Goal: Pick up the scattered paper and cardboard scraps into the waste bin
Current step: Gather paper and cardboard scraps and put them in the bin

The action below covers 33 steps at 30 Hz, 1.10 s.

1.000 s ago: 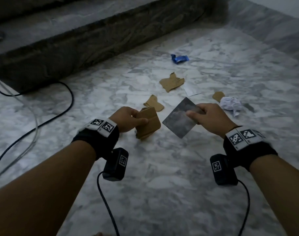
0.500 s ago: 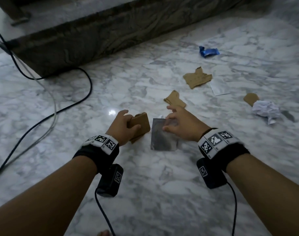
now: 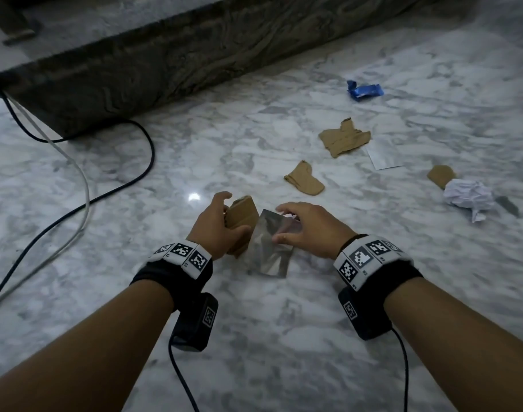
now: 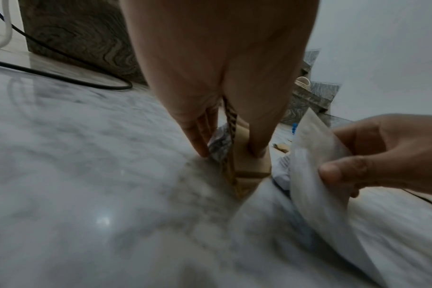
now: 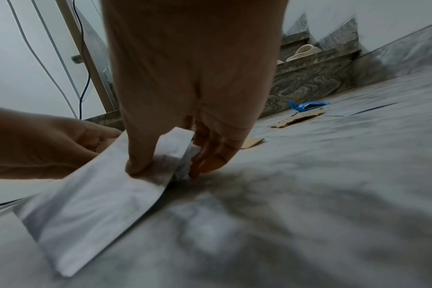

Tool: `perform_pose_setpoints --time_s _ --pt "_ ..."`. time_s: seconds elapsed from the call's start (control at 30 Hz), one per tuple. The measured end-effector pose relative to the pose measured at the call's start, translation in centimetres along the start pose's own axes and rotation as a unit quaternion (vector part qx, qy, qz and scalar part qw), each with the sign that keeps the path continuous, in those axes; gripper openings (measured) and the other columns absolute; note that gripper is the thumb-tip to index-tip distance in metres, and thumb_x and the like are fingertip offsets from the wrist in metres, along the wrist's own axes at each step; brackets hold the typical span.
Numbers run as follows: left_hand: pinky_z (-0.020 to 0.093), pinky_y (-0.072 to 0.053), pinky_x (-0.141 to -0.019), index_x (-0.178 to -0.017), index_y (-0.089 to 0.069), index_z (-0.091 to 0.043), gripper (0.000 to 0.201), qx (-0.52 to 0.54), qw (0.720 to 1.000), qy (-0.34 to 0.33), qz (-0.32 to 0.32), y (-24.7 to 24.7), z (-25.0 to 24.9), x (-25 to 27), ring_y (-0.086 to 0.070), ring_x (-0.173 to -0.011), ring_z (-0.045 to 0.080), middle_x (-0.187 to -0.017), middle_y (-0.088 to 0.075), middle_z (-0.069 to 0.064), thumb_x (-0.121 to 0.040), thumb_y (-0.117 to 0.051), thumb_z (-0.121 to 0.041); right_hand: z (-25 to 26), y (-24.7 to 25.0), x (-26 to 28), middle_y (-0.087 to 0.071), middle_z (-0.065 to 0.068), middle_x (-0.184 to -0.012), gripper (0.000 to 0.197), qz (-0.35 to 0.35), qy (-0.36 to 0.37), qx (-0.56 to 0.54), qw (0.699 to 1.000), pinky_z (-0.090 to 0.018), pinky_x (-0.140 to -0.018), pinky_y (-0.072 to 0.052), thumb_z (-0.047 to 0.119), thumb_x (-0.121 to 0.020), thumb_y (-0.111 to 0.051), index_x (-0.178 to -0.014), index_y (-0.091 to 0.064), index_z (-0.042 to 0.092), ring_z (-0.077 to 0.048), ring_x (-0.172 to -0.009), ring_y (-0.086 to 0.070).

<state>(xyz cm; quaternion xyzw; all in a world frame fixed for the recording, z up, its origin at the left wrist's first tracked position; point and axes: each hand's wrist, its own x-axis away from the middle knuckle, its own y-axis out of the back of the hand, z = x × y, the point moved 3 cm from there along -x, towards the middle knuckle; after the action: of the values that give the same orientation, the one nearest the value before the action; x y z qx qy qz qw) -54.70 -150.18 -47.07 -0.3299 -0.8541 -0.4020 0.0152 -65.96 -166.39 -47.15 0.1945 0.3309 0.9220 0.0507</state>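
My left hand (image 3: 221, 224) grips a folded brown cardboard piece (image 3: 242, 215) upright between thumb and fingers, its lower corner near the marble floor; the left wrist view shows the same cardboard piece (image 4: 247, 167). Right beside it my right hand (image 3: 301, 227) pinches a shiny silver-white sheet (image 3: 269, 257), thumb on top and fingers curled behind. In the right wrist view the sheet (image 5: 94, 204) slopes down to the floor, and a small crumpled white bit (image 5: 185, 165) shows at the fingertips. No waste bin is in view.
Scraps lie on the floor ahead and to the right: a torn cardboard (image 3: 345, 138), a smaller cardboard (image 3: 304, 182), a flat white slip (image 3: 383, 156), a brown bit (image 3: 440, 173), a crumpled white paper (image 3: 468, 197), a blue wrapper (image 3: 365, 91). Cables (image 3: 120, 185) run at left below a dark stone step (image 3: 165, 55).
My right hand brought the silver sheet leftward and down, close against the cardboard in my left hand. Both hands sank toward the floor, and the view shifted left.
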Motion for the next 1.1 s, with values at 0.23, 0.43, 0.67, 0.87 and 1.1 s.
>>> perform_pose_setpoints --time_s 0.23,0.43,0.67,0.87,1.1 --pt "0.026 -0.044 -0.069 -0.108 -0.06 -0.012 0.039 -0.081 0.997 0.007 0.02 0.2 0.0 -0.8 -0.063 -0.09 0.025 -0.094 -0.064 0.004 -0.075 -0.076 -0.027 -0.2 -0.6 0.2 -0.05 0.007 -0.12 0.048 -0.012 0.003 0.027 1.0 -0.027 -0.086 -0.045 0.039 -0.077 -0.076 -0.118 -0.053 0.028 -0.009 -0.103 -0.051" --pt "0.022 -0.045 -0.062 -0.11 -0.059 -0.012 0.04 -0.052 0.998 0.007 0.025 0.2 0.1 -0.6 -0.061 -0.077 0.017 -0.091 -0.064 0.002 -0.075 -0.075 -0.026 0.2 -1.3 0.5 -0.058 0.005 -0.126 0.054 -0.013 0.024 0.028 0.999 -0.034 -0.088 -0.049 0.039 -0.079 -0.072 -0.126 -0.045 0.03 -0.016 -0.113 -0.056" --pt "0.034 -0.053 -0.079 -0.113 -0.053 -0.021 0.045 0.018 0.999 0.004 0.03 0.3 0.4 -1.0 -0.066 -0.088 0.025 -0.1 -0.066 0.007 -0.074 -0.075 -0.019 0.3 -1.2 0.5 -0.054 0.0 -0.119 0.052 -0.057 0.028 -0.018 0.998 -0.02 -0.084 -0.039 0.032 -0.079 -0.073 -0.128 -0.056 0.025 -0.013 -0.104 -0.055" --pt "0.025 -0.05 -0.071 -0.124 -0.05 -0.018 0.053 0.015 0.998 -0.013 0.051 -0.3 -0.6 -0.9 -0.063 -0.083 0.018 -0.1 -0.064 0.005 -0.077 -0.075 -0.021 -0.9 1.2 1.4 -0.052 0.001 -0.128 0.052 -0.096 0.011 -0.044 0.994 -0.016 -0.087 -0.035 0.025 -0.079 -0.074 -0.128 -0.057 0.019 -0.006 -0.105 -0.05" --pt "0.02 -0.045 -0.062 -0.121 -0.055 -0.01 0.056 -0.001 0.995 -0.027 0.094 -1.4 -4.6 -3.2 -0.062 -0.085 0.016 -0.104 -0.066 0.005 -0.071 -0.079 -0.023 -4.0 5.9 3.4 -0.058 -0.002 -0.127 0.056 -0.157 -0.043 -0.041 0.986 -0.023 -0.091 -0.041 0.028 -0.079 -0.076 -0.13 -0.056 0.016 -0.017 -0.119 -0.054"
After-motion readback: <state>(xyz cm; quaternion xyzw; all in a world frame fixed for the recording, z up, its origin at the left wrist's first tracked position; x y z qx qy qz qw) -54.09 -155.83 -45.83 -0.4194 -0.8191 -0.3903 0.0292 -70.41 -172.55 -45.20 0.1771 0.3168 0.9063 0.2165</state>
